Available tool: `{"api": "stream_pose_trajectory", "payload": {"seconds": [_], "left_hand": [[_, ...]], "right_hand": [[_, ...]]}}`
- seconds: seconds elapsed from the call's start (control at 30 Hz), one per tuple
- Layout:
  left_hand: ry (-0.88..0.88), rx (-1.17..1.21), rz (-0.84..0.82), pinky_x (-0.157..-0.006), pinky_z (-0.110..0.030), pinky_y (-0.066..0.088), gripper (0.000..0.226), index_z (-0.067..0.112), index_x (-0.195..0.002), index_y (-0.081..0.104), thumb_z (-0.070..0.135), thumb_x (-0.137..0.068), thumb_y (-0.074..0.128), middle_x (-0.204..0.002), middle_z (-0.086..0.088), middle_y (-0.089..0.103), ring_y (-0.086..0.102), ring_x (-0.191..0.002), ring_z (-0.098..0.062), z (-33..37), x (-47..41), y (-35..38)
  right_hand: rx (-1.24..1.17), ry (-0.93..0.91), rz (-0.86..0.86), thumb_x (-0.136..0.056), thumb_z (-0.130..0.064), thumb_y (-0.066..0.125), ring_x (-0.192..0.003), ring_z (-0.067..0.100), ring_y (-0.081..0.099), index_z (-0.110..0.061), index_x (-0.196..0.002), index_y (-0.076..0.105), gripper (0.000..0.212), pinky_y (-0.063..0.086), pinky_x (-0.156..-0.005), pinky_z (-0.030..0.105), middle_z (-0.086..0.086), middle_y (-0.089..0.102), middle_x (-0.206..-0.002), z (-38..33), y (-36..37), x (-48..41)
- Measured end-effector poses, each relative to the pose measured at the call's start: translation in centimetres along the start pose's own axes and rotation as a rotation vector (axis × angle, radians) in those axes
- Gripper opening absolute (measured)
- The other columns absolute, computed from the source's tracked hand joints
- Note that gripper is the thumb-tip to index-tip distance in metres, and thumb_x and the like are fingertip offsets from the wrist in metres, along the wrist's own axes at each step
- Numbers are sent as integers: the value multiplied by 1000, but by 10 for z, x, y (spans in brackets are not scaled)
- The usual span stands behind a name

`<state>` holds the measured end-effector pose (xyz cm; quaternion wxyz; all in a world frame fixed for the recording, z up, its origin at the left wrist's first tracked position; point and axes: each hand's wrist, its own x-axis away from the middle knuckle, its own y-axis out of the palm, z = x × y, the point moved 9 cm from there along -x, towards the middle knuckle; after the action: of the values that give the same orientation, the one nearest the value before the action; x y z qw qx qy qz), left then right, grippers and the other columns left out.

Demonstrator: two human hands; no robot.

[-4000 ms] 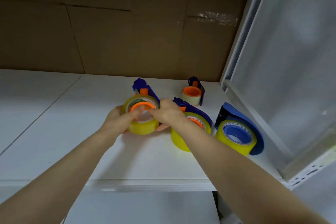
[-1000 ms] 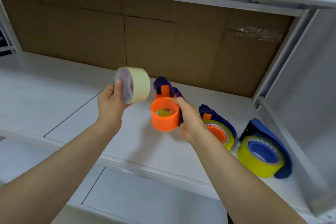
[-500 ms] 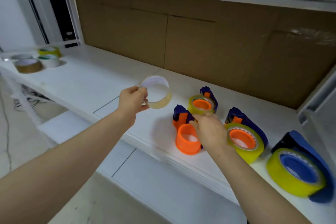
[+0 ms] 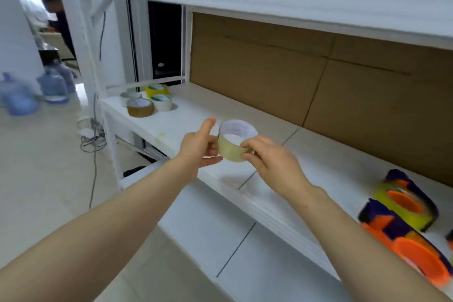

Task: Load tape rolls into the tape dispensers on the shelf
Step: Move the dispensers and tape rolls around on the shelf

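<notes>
Both hands grip one tape roll (image 4: 235,141) above the shelf (image 4: 274,193): left hand (image 4: 199,148) pinching its near side (thumb raised), right hand (image 4: 272,162) fingers curled on the rim. Dispensers (image 4: 402,225) sit well right.

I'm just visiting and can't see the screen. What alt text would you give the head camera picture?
Two bare hands, left hand and right hand, hold a nearly used-up tape roll above a white shelf. Blue and orange tape dispensers sit on the shelf at lower right, and spare tape rolls cluster at its far left end.
</notes>
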<state>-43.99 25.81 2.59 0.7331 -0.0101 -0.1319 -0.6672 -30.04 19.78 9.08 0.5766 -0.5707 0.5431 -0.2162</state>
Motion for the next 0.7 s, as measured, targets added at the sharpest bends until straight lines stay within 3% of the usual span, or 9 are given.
{"api": "stream_pose_trajectory", "payload": {"seconds": [0.13,0.33,0.5,0.6,0.7], "left_hand": [[-17,-82,94,-85,-37,52,44,5,-94,67,46,-87,51,-82,-5,60,56,-74,-19,21,-45,-89],[66,-182,157,-61,-24,39,14,8,-86,60,21,-88,55,-79,-6,56,47,-64,-16,47,-121,-165],[148,-353,198,-64,-26,40,15,12,-73,58,14,-87,55,-75,-6,56,49,-70,-19,71,-197,-201],[212,-427,216,-81,-29,45,13,11,-94,68,15,-88,57,-92,-8,64,58,-89,-22,98,-249,-216],[224,-522,202,-85,-31,47,20,9,-105,69,12,-88,59,-103,-9,66,61,-97,-24,114,-301,-225]], "right_hand": [[-257,125,90,-97,-16,44,-90,23,58,-15,-108,59,19,50,-80,41,-1,58,-106,-20,35,-71],[-310,213,53,-95,-9,40,-88,27,62,-12,-104,61,23,46,-78,33,1,57,-94,-27,86,-169],[-437,293,70,-94,-5,40,-87,30,67,-9,-106,61,24,47,-77,31,13,63,-95,-14,133,-257],[-562,381,103,-93,-2,40,-92,37,66,1,-104,59,22,50,-84,38,25,65,-95,6,164,-314],[-671,459,141,-92,3,39,-90,39,64,3,-107,59,25,50,-92,50,17,60,-85,21,188,-360]]}}
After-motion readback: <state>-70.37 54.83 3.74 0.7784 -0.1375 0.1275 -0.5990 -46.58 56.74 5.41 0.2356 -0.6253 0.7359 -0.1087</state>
